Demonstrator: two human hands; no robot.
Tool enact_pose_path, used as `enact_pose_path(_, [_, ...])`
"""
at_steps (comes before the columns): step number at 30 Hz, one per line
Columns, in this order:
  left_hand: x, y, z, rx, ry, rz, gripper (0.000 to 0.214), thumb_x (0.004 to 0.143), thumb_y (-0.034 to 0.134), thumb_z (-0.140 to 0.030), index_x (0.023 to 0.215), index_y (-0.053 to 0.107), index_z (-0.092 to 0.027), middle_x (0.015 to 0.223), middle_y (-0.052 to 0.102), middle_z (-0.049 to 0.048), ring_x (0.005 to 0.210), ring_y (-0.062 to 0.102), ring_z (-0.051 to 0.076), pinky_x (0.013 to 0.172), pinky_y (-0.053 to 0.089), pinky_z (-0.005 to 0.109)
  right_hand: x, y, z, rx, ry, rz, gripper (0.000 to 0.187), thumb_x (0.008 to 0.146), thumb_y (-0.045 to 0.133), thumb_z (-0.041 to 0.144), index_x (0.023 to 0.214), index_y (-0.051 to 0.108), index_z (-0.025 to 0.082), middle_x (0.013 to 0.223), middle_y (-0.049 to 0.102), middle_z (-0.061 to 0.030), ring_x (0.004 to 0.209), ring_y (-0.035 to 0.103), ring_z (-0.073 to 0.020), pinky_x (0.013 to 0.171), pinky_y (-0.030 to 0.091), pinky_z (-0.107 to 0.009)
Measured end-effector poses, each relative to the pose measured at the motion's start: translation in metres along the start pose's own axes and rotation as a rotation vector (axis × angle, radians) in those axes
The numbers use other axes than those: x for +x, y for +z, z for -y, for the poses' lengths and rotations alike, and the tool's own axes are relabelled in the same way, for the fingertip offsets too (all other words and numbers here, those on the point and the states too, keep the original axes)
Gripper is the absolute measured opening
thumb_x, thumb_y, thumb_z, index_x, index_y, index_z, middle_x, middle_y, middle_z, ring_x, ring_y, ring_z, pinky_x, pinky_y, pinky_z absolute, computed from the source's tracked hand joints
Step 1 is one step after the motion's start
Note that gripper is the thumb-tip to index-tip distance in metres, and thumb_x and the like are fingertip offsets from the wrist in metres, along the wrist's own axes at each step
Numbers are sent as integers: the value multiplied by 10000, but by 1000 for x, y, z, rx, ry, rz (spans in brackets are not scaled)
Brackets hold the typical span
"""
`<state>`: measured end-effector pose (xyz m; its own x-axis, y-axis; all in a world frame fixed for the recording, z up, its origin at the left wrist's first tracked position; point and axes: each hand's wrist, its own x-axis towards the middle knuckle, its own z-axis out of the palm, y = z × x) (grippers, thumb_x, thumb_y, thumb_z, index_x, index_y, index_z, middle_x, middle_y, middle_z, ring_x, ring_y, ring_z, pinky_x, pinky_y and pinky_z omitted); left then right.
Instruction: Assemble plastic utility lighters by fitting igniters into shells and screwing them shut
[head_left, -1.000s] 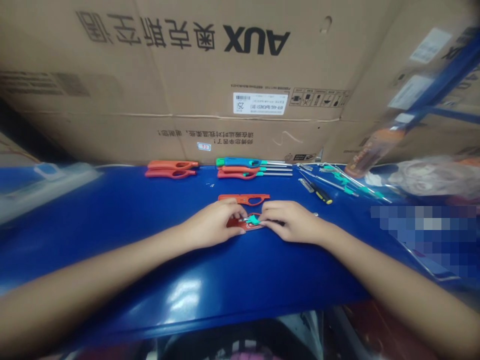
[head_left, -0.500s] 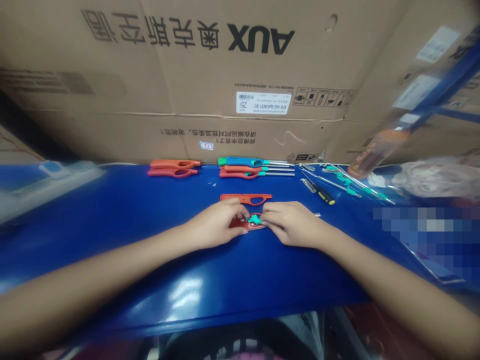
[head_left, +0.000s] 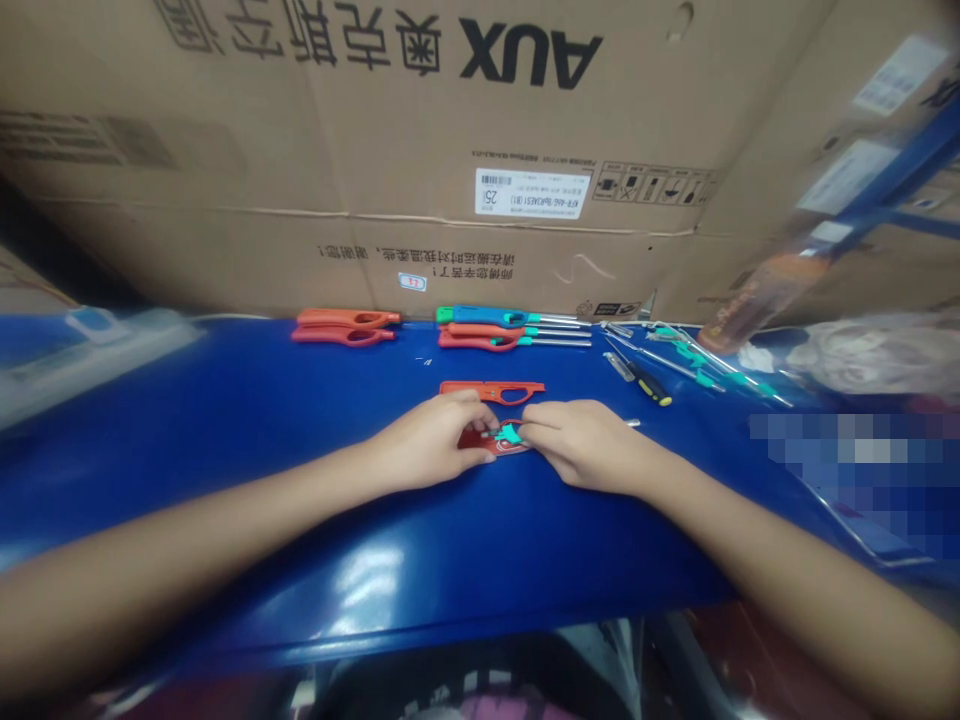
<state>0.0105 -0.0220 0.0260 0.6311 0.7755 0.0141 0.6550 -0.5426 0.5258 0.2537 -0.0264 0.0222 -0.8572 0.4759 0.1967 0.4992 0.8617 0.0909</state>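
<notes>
My left hand point(head_left: 431, 450) and my right hand point(head_left: 581, 440) meet at the middle of a blue table point(head_left: 262, 470). Both are closed on a red lighter shell half point(head_left: 491, 443) lying flat on the table. A small teal trigger piece point(head_left: 510, 434) sits on it, pinched by my right fingertips. A thin metal tube runs under my right hand, its tip point(head_left: 634, 423) showing to the right. Just beyond my hands lies a second red shell half point(head_left: 491, 390).
Two red shell halves point(head_left: 345, 327) lie at the back left. Assembled long lighters point(head_left: 510, 330), blue and red, lie at the back centre. A yellow-black screwdriver point(head_left: 649, 385) and metal tubes with teal ends point(head_left: 697, 362) lie right. Large cardboard boxes point(head_left: 450, 150) wall the back.
My hands stay on the red shell half with only small finger shifts. The view has tilted slightly downward.
</notes>
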Motion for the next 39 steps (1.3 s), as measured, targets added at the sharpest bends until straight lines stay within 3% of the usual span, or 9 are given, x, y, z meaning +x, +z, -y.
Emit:
enact_pose_path(7, [1,0,0,-38,19,-8,216,833,739,-227,1035,689,-169,1047,715,80,975,666,245,859,520,364,1,-1,0,8,20,8,203,946,473,120,888,665,155,880,659,-59,720,544,-158,601,306,-286])
enact_pose_path(14, [0,5,2,-293,49,-18,356,767,703,-208,1107,606,-163,1042,691,74,931,660,205,848,540,335,0,-4,4,18,12,-3,217,979,474,173,869,661,166,867,650,-45,697,534,-146,594,304,-284])
enact_pose_path(17, [2,8,1,-386,-3,-16,407,811,683,-294,1175,610,-129,997,701,76,845,658,185,776,541,306,-1,-5,5,-17,-17,-1,215,979,476,176,853,650,162,844,636,-41,679,519,-145,586,286,-295])
enact_pose_path(22, [3,15,-2,-332,-72,-67,320,952,541,-389,1093,714,-159,916,745,48,773,662,180,697,495,284,0,-4,6,-40,-51,-11,243,1003,441,190,875,645,163,816,614,-37,670,495,-143,589,273,-299])
enact_pose_path(29, [-1,27,-7,-284,-32,-230,170,912,625,-285,972,749,-185,906,749,30,857,680,185,797,503,297,-1,-5,9,-50,-82,-17,260,1004,432,191,827,621,166,780,584,-30,641,452,-139,591,275,-303])
enact_pose_path(39, [-1,28,-5,-304,-22,-224,143,904,621,-253,953,740,-191,891,747,19,836,684,172,798,516,288,-2,-2,8,-50,-100,-32,252,1007,419,185,854,617,165,795,577,-35,619,427,-135,578,250,-309])
